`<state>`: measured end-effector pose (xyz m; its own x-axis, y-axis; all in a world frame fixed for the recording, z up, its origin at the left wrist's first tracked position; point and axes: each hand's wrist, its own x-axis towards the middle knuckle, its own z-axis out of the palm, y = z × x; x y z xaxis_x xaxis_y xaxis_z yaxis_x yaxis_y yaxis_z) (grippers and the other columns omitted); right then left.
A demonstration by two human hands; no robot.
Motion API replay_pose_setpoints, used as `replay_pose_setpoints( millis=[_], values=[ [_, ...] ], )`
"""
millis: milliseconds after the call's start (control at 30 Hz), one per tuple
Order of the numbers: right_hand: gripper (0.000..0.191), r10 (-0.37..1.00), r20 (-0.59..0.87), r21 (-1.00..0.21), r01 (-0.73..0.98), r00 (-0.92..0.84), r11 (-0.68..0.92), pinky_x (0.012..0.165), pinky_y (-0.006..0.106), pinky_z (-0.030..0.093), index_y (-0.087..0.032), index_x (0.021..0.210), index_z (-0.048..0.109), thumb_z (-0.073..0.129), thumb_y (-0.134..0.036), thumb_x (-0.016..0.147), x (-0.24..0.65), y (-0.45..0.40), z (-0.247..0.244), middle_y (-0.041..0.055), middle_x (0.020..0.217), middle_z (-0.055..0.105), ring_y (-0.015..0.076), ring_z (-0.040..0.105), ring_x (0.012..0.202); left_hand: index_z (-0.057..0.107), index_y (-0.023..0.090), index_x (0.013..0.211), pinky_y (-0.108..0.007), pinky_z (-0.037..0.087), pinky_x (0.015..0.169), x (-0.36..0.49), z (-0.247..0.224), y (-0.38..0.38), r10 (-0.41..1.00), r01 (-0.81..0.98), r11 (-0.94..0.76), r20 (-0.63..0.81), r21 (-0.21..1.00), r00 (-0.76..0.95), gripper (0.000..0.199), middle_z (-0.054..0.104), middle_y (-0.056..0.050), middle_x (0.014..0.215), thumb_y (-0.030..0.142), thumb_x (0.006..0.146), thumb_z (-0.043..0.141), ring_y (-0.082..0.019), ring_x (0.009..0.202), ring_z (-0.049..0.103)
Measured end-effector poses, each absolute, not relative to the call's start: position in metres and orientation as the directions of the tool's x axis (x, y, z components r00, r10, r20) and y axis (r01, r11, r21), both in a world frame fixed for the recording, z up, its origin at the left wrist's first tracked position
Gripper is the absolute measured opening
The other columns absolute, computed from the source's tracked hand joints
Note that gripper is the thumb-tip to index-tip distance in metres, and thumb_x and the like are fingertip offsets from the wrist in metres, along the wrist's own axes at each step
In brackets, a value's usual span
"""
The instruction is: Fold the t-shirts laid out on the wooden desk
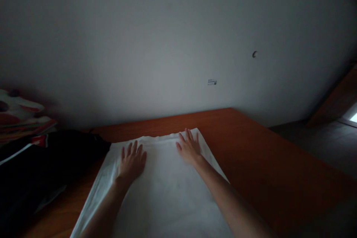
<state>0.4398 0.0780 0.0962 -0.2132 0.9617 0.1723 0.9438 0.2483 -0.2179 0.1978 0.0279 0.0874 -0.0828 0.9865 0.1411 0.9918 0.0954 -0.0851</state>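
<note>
A white cloth (164, 178) lies spread out on a reddish-brown wooden table, its far edge slightly wavy near the wall. My left hand (132, 161) rests palm down on the cloth's far left part, fingers spread. On the far right part, close to the corner, my right hand (189, 147) lies flat with its fingers apart. Neither hand grips anything. The near end of the cloth runs out of view at the bottom, partly behind my forearms.
Dark clothing (55, 160) with a red and white detail lies on the table's left side. Behind it is a red and white patterned item (22, 113). A pale wall (167, 44) rises behind the table (251, 156), whose right edge slants toward a grey floor.
</note>
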Motion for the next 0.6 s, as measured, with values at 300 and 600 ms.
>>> replay_pose_setpoints(
  millis=[300,600],
  values=[
    [0.062,0.901,0.139,-0.367,0.823,-0.411,0.433,0.122,0.057,0.012,-0.026,0.150,0.046,0.029,-0.061,0.102,0.398,0.051,0.077,0.0108,0.164,0.033,0.0281,0.022,0.153,0.040,0.016,0.153,-0.052,0.026,0.121,0.235,0.078,0.032,0.997,1.000,-0.018,0.075,0.020,0.017,0.060,0.032,-0.015,0.164,0.044,0.100,0.034,-0.032,0.151,0.029],
    [0.066,0.958,0.129,-0.248,0.927,-0.255,0.280,0.123,0.044,0.017,-0.019,0.155,0.039,0.043,-0.055,0.100,0.465,0.071,0.069,0.0138,0.164,0.032,0.0288,0.026,0.152,0.047,0.013,0.148,-0.051,0.026,0.121,0.140,0.059,0.028,0.987,1.000,0.003,0.159,0.001,-0.003,0.063,0.041,-0.017,0.159,0.046,0.097,0.033,-0.032,0.149,0.034]
  ],
)
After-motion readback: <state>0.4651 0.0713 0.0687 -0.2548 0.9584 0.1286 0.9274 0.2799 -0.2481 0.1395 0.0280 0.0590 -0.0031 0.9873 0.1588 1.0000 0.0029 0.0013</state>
